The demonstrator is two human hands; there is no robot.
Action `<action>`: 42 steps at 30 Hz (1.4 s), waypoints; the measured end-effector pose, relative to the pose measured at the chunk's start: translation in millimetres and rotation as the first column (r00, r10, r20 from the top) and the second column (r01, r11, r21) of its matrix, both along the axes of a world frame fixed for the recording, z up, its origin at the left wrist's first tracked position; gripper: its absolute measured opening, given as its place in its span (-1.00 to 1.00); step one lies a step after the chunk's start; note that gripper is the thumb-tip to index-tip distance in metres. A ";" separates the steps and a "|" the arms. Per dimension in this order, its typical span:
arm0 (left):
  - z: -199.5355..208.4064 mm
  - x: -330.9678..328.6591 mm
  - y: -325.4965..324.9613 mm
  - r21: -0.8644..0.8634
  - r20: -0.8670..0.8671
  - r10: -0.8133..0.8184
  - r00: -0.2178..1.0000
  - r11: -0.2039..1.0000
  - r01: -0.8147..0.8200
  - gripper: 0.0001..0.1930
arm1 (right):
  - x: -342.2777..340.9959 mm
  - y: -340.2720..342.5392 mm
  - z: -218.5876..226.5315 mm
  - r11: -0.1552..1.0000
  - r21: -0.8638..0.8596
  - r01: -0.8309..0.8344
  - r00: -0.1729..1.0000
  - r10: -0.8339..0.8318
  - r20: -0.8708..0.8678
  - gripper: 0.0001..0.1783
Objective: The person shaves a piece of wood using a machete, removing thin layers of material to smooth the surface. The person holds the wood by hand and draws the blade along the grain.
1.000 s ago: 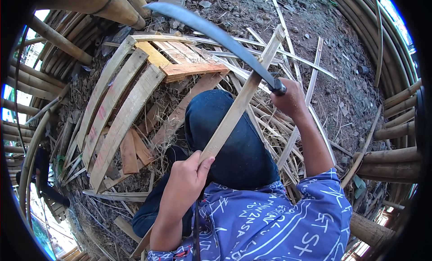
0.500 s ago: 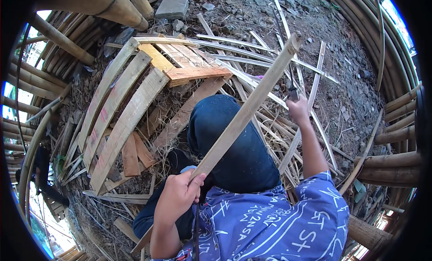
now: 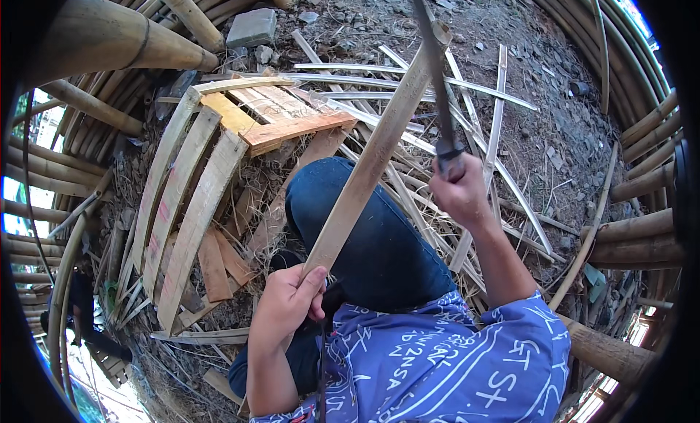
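Observation:
My left hand (image 3: 284, 299) is closed around the lower part of a long split bamboo strip (image 3: 368, 160), which slants up and away to the right across my bent knee. In my right hand (image 3: 464, 195) is the handle of a machete (image 3: 440, 95), its long dark blade pointing away from me. Near the strip's far end, the blade passes in front of the bamboo; whether the two touch, I cannot tell. The fingers of my right hand wrap the handle.
A slatted wooden crate (image 3: 255, 135) lies at the left. Thin bamboo slivers (image 3: 503, 109) litter the ground ahead and right. Bamboo poles (image 3: 645, 179) are stacked along both sides. A grey block (image 3: 251, 28) rests at the far left, and a person (image 3: 84, 313) is partly visible beyond.
The machete has risen and swung left toward the bamboo strip's upper end. My right hand moved left and nearer. The strip now stands slightly steeper, still in my left hand.

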State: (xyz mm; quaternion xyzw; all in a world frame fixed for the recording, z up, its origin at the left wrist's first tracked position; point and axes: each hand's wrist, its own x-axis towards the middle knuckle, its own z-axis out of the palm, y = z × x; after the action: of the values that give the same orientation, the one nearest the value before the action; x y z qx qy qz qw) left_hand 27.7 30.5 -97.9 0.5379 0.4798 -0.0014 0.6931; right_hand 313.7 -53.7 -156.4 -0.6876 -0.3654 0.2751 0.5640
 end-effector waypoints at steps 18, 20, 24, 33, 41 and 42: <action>-2.3 -18.3 -31.3 0.404 -0.033 0.061 0.998 0.914 -0.043 -0.73 | 72.9 49.3 -17.6 0.860 -0.482 0.166 0.826 0.145 0.544 -0.86; 2.1 -16.5 -29.7 0.402 -0.078 0.006 0.997 0.915 0.025 -0.73 | 86.3 43.1 -28.9 0.908 -0.354 0.224 0.765 0.061 0.641 -0.84; -2.5 -14.8 -21.6 0.312 -0.051 -0.013 0.999 0.950 0.028 -0.72 | 85.0 34.5 -36.4 0.929 -0.316 0.194 0.778 0.050 0.626 -0.83; 3.5 -11.8 -6.0 0.102 -0.052 -0.027 0.998 0.994 0.033 -0.67 | 40.7 20.9 -66.5 0.959 -0.222 0.175 0.981 -0.150 0.124 -0.83; 19.1 -17.5 10.2 0.310 -0.089 -0.134 0.987 0.938 0.155 -0.69 | 8.8 23.0 -101.6 0.971 0.090 0.220 0.940 -0.187 -0.287 -0.90; 22.4 -18.6 13.7 0.399 -0.133 -0.190 0.973 0.888 0.228 -0.69 | 9.1 20.7 -99.8 0.960 0.087 0.267 0.933 -0.235 -0.271 -0.92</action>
State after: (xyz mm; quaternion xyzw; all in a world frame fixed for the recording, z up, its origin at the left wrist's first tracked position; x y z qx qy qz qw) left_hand 9.2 44.2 -75.5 0.7197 0.4393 0.0009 0.5377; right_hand 322.8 -33.0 -256.2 -0.6509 -0.2140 0.2648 0.6785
